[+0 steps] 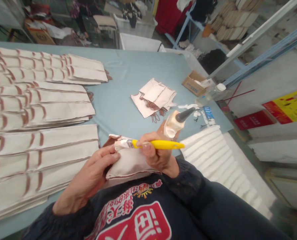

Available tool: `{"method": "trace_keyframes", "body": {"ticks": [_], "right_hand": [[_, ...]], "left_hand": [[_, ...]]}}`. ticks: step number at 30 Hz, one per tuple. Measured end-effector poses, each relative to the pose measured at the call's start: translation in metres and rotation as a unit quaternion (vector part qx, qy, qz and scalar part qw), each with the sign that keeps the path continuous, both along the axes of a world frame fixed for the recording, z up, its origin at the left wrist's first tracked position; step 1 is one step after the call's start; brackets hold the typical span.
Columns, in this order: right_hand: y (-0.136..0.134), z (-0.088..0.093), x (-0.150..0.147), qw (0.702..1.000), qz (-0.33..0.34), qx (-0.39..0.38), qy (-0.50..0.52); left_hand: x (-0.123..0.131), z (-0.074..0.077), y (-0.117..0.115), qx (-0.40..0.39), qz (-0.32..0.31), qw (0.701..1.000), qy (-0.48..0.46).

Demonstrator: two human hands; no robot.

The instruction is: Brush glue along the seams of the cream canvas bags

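My left hand grips a small stack of beige fabric pieces held close to my chest, thumb on top. My right hand is closed around a yellow-handled brush whose bristle end rests on the top edge of that stack. Just beyond my right hand stands a cream glue bottle with a dark nozzle. A loose pile of small beige pieces with brown loops lies further out on the blue table.
Long rows of overlapped beige strips with brown marks cover the table's left side. White ribbed padding lies at the right edge. A small cardboard box and a clear bottle sit at the far right corner. White bins stand behind the table.
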State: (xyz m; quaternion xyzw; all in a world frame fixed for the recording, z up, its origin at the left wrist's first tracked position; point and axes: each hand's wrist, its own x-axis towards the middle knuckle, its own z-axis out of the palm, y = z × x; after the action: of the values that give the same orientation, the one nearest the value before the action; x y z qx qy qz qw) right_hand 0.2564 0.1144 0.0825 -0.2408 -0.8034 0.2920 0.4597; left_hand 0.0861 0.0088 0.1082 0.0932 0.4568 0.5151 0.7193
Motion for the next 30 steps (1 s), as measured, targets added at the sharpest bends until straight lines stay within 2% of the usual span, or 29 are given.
{"method": "trace_keyframes", "body": {"ticks": [4,8,11,15,19,23,26,30], "right_hand": [[0.006,0.006,-0.006,0.991,-0.046,-0.045,0.118],[0.0,0.007,-0.004,0.997,-0.074,0.01,0.02],[-0.006,-0.006,-0.008,0.995,-0.069,0.023,-0.063],[-0.003,-0.028,-0.017,0.995,-0.079,-0.008,-0.06],[0.007,-0.03,-0.014,0.992,-0.118,-0.026,-0.047],[0.016,-0.022,-0.004,0.986,-0.161,-0.019,-0.031],[0.02,-0.021,-0.004,0.985,-0.169,-0.015,-0.035],[0.022,-0.03,-0.01,0.982,-0.18,-0.011,-0.052]], "left_hand": [[-0.001,0.0,0.0,-0.009,0.002,1.0,-0.002],[-0.001,-0.002,-0.001,-0.003,0.008,1.0,0.011],[-0.001,-0.003,0.004,0.019,0.006,1.0,0.021],[-0.003,-0.01,0.011,0.039,-0.002,0.999,0.036],[-0.015,-0.023,0.005,0.06,-0.037,0.995,0.076],[-0.025,-0.028,-0.01,0.096,-0.101,0.965,0.223],[-0.018,-0.027,-0.015,0.136,-0.142,0.936,0.292],[-0.004,-0.029,-0.018,0.188,-0.137,0.911,0.341]]}}
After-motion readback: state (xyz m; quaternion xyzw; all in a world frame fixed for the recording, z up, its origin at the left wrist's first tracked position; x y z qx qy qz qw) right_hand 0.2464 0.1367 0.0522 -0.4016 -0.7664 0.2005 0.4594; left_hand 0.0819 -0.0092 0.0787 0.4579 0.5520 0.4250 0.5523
